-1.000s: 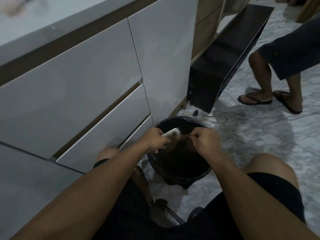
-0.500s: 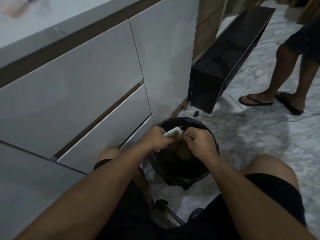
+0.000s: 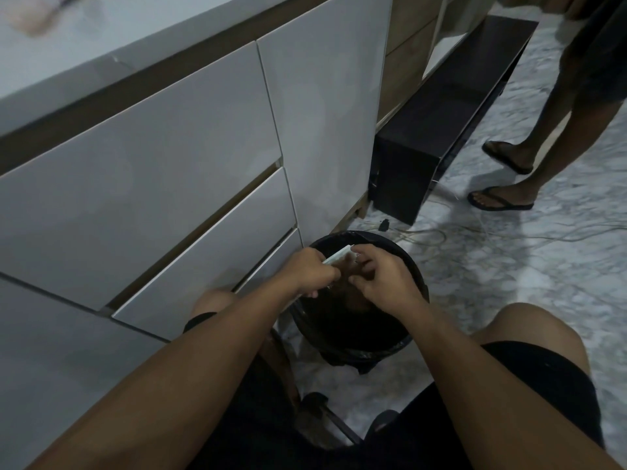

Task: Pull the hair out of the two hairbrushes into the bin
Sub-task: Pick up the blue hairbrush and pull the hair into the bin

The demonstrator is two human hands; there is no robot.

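Left hand (image 3: 314, 273) fisted round white brush (image 3: 339, 257), held over the bin (image 3: 415, 276) mouth. Right hand (image 3: 383, 278) at the bristles — fingers curled, pinching brown hair (image 3: 346, 269); bin sits beside the cabinet (image 3: 169, 157).

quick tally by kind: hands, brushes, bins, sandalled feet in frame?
Hands: 2, left hand, right hand
Hairbrushes in view: 1, white hairbrush
Bins: 1, black bin
Sandalled feet: 2, near foot, far foot
Total: 6
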